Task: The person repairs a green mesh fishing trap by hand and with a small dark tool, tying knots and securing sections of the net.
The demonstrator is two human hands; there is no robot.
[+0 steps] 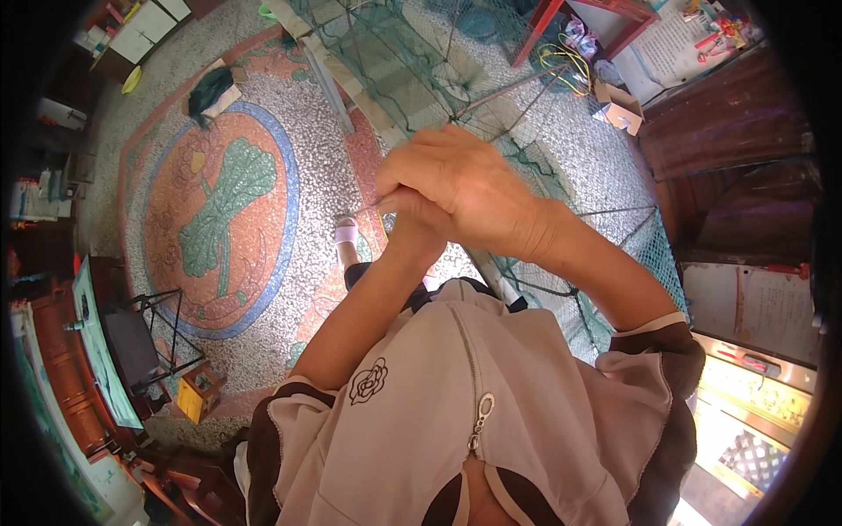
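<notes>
My right hand (469, 188) is closed, fingers curled over the top of my left hand (417, 223), which hides most of the left fingers. Something thin (360, 211) sticks out leftward from the joined hands, too small to identify, and what lies between the palms is hidden. Behind and beyond both hands, a green mesh net (368, 66) with dark frame rods stretches diagonally across the floor, reaching round to the right of my right forearm. My sandalled foot (345, 232) shows left of my left wrist.
Patterned terrazzo floor (237, 184) lies at left, bearing a dark bundle (210, 92). A black stand (167, 324) and yellow box (197, 394) sit lower left. Upper right are a red wooden stand (535, 39), yellow cord (561, 66) and cardboard box (618, 105). Dark wooden furniture (719, 131) lines the right.
</notes>
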